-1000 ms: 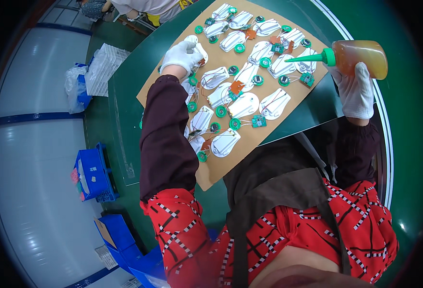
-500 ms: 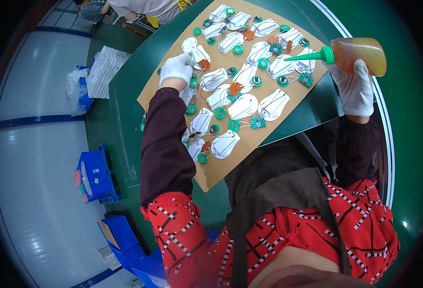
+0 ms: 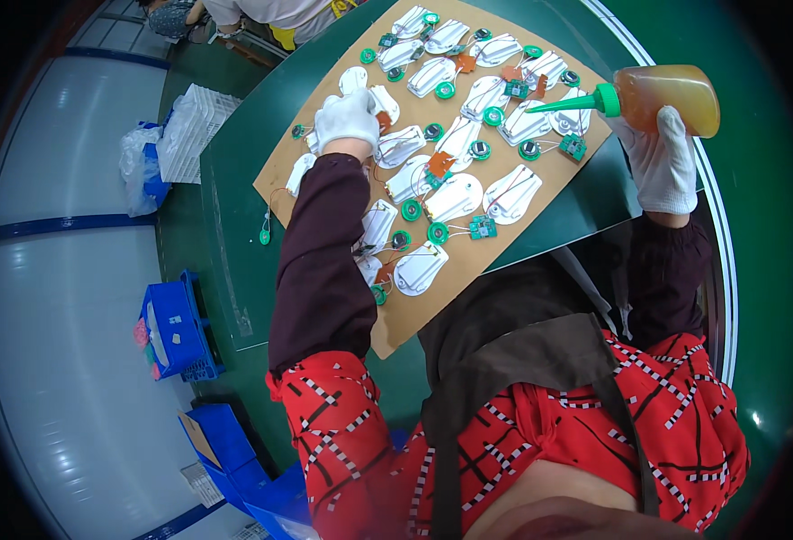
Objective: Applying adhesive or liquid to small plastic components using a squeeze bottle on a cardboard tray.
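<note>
My right hand [image 3: 664, 166], in a white glove, is closed around a squeeze bottle [image 3: 671, 97] of amber liquid. The bottle lies almost level, and its green nozzle [image 3: 585, 101] points left over white plastic housings. My left hand [image 3: 348, 121], also gloved, is over the left part of a brown board [image 3: 324, 219], its fingers curled down among the housings beside a small orange-brown piece [image 3: 384, 123]. The back of the hand hides what the fingertips touch or hold. Just beyond it lies a rounded white housing [image 3: 353, 79].
Several wired housings, such as one white shell [image 3: 513, 193], cover the board, with green-rimmed round parts [image 3: 438, 233] and green circuit boards [image 3: 483, 228]. The board rests on a dark green table [image 3: 234, 180]. Blue bins [image 3: 176, 328] and stacked white trays [image 3: 200, 130] stand left. Another person [image 3: 279, 18] sits beyond.
My left hand has moved right across the board, uncovering a white housing at its left edge. My right hand and the bottle have shifted only slightly.
</note>
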The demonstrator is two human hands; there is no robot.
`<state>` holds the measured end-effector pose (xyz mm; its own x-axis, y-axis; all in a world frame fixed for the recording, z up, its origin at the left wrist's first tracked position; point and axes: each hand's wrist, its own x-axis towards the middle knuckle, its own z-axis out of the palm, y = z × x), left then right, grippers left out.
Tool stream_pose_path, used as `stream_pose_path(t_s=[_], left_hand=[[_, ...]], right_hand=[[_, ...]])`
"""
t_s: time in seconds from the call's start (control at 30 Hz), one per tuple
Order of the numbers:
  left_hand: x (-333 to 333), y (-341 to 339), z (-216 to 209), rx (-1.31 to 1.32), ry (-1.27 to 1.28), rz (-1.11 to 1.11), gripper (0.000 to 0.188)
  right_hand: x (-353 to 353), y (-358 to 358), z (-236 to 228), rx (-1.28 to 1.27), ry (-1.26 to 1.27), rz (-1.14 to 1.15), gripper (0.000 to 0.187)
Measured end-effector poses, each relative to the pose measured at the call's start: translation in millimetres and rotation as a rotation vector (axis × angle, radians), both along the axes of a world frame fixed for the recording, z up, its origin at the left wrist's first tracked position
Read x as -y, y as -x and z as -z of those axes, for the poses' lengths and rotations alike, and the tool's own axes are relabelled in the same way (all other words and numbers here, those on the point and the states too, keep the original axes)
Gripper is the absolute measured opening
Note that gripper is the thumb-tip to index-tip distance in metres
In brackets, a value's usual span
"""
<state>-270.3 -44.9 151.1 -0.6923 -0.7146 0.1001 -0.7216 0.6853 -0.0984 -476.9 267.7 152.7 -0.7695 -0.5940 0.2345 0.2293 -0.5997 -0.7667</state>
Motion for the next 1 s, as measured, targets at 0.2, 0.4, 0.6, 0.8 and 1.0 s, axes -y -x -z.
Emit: stream_pose_path(t_s=[0.2,0.4,0.6,0.8,1.0], left_hand=[[26,-30,9,-0.161,-0.062,0.067,0.015],[31,-30,-1,-0.524,-0.264,-0.122,0.015],[2,-29,-18,-0.387,-0.331,0.102,0.020],[-30,-19,-25,0.025,-0.325,0.209,0.028],[-26,-18,-24,0.018,-0.359,0.127,0.024]], right_hand=[[3,1,2,0.016,0.001,0.013,0.048],[3,-1,3,0.020,-0.008,0.004,0.051],[0,-2,4,0.001,-0.049,-0.006,0.055],[17,-10,-2,-0.045,-0.029,-0.056,0.050],[40,-24,-19,-0.179,-0.005,-0.141,0.044]])
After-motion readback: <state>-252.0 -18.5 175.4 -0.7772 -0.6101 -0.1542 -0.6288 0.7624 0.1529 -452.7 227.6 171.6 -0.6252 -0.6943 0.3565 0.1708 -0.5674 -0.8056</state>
